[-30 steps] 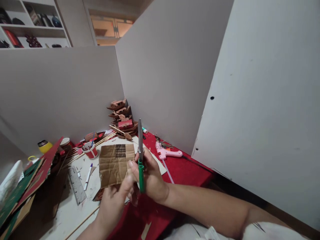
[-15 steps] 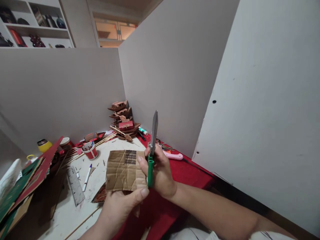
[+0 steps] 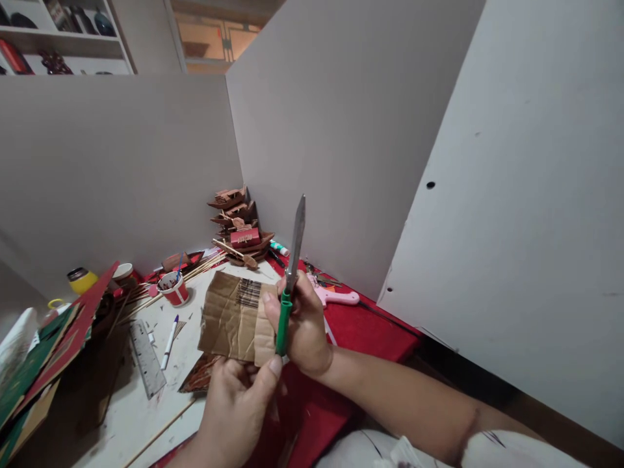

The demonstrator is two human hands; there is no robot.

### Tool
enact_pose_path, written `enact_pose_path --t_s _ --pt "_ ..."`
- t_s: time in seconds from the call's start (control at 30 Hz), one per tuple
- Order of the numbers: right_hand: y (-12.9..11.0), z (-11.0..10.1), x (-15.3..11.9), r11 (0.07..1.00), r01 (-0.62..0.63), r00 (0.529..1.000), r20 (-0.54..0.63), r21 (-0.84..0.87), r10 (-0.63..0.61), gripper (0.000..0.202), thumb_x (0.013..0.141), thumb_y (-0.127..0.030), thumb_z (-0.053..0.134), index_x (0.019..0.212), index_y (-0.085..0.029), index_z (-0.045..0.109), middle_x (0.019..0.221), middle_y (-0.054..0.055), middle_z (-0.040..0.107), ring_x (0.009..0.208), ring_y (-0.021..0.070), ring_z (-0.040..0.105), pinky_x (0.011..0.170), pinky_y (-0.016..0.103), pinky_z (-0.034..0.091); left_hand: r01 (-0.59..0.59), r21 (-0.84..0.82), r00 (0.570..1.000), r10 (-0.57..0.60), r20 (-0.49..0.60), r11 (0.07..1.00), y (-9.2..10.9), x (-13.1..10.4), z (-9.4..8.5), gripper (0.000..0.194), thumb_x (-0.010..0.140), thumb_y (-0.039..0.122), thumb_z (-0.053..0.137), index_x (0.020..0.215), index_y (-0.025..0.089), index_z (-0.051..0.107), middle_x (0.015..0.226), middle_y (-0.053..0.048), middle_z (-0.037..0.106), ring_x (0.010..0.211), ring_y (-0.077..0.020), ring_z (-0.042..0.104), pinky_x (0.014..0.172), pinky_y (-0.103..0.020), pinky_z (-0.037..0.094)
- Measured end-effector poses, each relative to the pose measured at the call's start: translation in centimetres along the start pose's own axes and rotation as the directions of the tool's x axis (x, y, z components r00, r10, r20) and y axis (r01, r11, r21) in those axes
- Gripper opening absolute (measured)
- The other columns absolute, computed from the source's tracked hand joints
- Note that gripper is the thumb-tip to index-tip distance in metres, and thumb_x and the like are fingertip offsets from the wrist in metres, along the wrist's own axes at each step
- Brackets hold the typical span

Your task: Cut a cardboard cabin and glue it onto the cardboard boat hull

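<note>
"What is inside the red-and-white cup [image 3: 179,296]?"

"A blue stick [image 3: 180,262]. Above the table [image 3: 114,422], the left hand [image 3: 238,396] pinches the cardboard [image 3: 224,318] low; the right hand [image 3: 306,328] grips the green-handled scissors [image 3: 288,286]."

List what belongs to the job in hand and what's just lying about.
In the job:
cardboard piece, held by the left hand
green-handled scissors, held by the right hand

Apparently lying about:
ruler
pen
pink glue gun
cup

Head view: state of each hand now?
Left hand: closed, holding the cardboard piece by its lower edge.
Right hand: closed, holding green-handled scissors, thumb at the cardboard's right edge.
</note>
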State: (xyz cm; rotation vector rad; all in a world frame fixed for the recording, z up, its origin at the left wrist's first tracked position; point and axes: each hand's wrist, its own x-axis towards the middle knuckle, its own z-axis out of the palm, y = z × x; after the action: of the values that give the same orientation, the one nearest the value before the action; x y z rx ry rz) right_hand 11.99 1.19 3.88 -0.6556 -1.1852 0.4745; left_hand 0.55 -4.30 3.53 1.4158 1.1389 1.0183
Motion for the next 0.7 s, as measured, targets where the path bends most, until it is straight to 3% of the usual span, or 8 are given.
enact_pose_path --t_s 0.17,0.27,0.3,0.4,0.47,0.6,0.7 --pt "-0.4 0.2 0.0 0.993 -0.107 0.994 -0.03 0.042 0.108 0.024 0.081 -0.036 0.063 0.075 -0.023 0.044 0.064 -0.006 0.041 0.052 0.0093 0.034 0.047 0.022 0.034 -0.108 0.122 0.994 0.111 -0.016 0.987 -1.8 -0.3 -0.7 0.041 0.083 0.045 0.063 0.052 0.017 0.061 0.044 -0.003 0.058 0.04 -0.0133 0.053 0.042 -0.023 0.041" --pt "-0.4 0.2 0.1 0.988 -0.14 0.987 -0.065 0.06 0.144 0.025 0.079 -0.036 0.064 0.074 -0.022 0.044 0.064 -0.006 0.039 0.05 0.0084 0.03 0.046 0.021 0.031 -0.221 0.261 0.963 0.252 -0.091 0.94 -3.1 0.1 -1.4 0.024 0.076 0.036 0.074 0.063 0.019 0.063 0.058 -0.003 0.064 0.054 -0.0164 0.061 0.053 -0.024 0.048" --pt "-0.4 0.3 0.2 0.986 -0.149 0.984 -0.084 0.077 0.156 0.025 0.078 -0.035 0.065 0.074 -0.022 0.044 0.064 -0.006 0.038 0.05 0.008 0.029 0.046 0.021 0.031 -0.249 0.262 0.945 0.293 -0.145 0.932 -3.3 0.4 -1.6 0.02 0.072 0.033 0.078 0.072 0.02 0.063 0.063 -0.002 0.066 0.057 -0.0162 0.062 0.054 -0.024 0.049" --pt "-0.3 0.5 0.6 0.977 -0.164 0.974 -0.136 0.14 0.183 0.028 0.075 -0.033 0.069 0.073 -0.022 0.043 0.063 -0.007 0.037 0.05 0.0076 0.03 0.047 0.021 0.034 -0.357 0.127 0.869 0.379 -0.317 0.925 -3.2 0.8 -1.5 0.041 0.069 0.021 0.082 0.095 0.026 0.051 0.072 0.006 0.063 0.057 -0.0125 0.063 0.054 -0.021 0.051" --pt "-0.4 0.7 0.8 0.972 -0.162 0.969 -0.157 0.169 0.189 0.028 0.075 -0.033 0.069 0.074 -0.023 0.043 0.063 -0.007 0.038 0.051 0.0083 0.034 0.049 0.022 0.037 -0.439 0.021 0.833 0.416 -0.365 0.898 -2.5 0.8 -1.1 0.051 0.07 0.016 0.08 0.104 0.029 0.044 0.074 0.009 0.062 0.056 -0.011 0.064 0.055 -0.02 0.054" --pt "-0.4 1.0 0.8 0.977 -0.107 0.968 -0.204 0.183 0.144 0.023 0.079 -0.031 0.066 0.077 -0.023 0.044 0.066 -0.006 0.046 0.056 0.0103 0.043 0.053 0.023 0.04 -0.524 -0.019 0.783 0.473 -0.404 0.851 -1.3 0.5 -0.5 0.079 0.076 0.015 0.076 0.137 0.033 0.03 0.092 0.001 0.072 0.074 -0.0148 0.073 0.069 -0.025 0.059" --pt "-0.3 1.2 0.5 0.985 -0.087 0.966 -0.229 0.147 0.119 0.021 0.08 -0.028 0.063 0.077 -0.023 0.043 0.065 -0.006 0.048 0.055 0.0106 0.045 0.054 0.024 0.041 -0.605 0.111 0.687 0.587 -0.428 0.788 -1.9 0.7 -1.1 0.083 0.078 0.017 0.074 0.144 0.032 0.027 0.105 -0.005 0.072 0.084 -0.0178 0.074 0.077 -0.029 0.059"
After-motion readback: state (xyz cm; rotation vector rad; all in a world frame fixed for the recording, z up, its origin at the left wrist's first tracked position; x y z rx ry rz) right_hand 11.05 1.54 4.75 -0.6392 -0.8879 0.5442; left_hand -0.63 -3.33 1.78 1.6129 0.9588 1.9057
